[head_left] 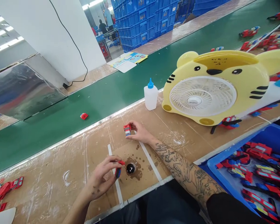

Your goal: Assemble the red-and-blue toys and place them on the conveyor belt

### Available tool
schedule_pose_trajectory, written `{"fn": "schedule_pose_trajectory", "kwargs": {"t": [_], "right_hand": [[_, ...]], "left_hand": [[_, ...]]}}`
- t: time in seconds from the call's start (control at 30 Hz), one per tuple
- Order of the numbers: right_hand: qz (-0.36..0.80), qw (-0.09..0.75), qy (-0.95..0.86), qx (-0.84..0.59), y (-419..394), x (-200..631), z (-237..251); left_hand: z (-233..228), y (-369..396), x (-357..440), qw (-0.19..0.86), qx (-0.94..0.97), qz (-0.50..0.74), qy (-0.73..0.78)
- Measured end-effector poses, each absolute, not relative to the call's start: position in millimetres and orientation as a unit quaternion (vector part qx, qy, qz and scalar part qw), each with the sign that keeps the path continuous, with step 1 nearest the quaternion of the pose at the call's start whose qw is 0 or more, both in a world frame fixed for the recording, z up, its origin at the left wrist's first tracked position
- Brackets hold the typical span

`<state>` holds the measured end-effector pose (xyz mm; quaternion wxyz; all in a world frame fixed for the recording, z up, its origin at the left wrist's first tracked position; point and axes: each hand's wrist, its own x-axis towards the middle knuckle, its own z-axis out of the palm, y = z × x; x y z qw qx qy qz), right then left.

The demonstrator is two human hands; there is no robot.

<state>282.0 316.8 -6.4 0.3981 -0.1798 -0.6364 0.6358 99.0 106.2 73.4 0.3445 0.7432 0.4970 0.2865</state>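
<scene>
Blocky red plastic piece point(127, 129) in right hand point(140, 132).

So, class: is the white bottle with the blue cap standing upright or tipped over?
Upright. The white bottle stands on its base at the bench's far edge, blue cap pointing up.

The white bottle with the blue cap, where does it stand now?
In the head view, the white bottle stands upright at the workbench's far edge, by the green conveyor belt, just left of the yellow tiger-shaped fan.
</scene>
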Motion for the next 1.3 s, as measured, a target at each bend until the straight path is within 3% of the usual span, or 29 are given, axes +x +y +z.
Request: {"fn": "schedule_pose_trajectory", "kwargs": {"t": [0.13, 0.23, 0.47, 0.7, 1.07, 1.2, 1.3], "right_hand": [[0.777, 0.386, -0.469, -0.164, 309.4, 275.9, -4.3], [0.823, 0.379, -0.390, -0.162, 302.2, 273.2, -0.1], [0.880, 0.375, -0.251, -0.146, 289.8, 270.4, 8.9], [0.874, 0.379, -0.261, -0.159, 287.6, 268.7, 10.1], [0.692, 0.445, -0.515, -0.243, 283.2, 260.0, -2.2], [0.513, 0.458, -0.676, -0.266, 282.4, 244.7, 11.4], [0.400, 0.452, -0.764, -0.229, 280.6, 216.9, 27.1]], "left_hand": [[48.0, 123.5, 95.4, 0.387, 0.497, 0.552, 0.547], [37.5, 145.6, 103.8, 0.399, 0.342, 0.669, 0.526], [33.9, 178.2, 119.8, 0.439, 0.284, 0.698, 0.490], [29.1, 188.8, 122.6, 0.436, 0.319, 0.680, 0.495], [26.0, 196.9, 121.5, 0.449, 0.268, 0.679, 0.515], [39.2, 204.5, 130.4, 0.445, 0.250, 0.718, 0.473], [47.6, 216.5, 125.7, 0.380, 0.248, 0.764, 0.459]]}}
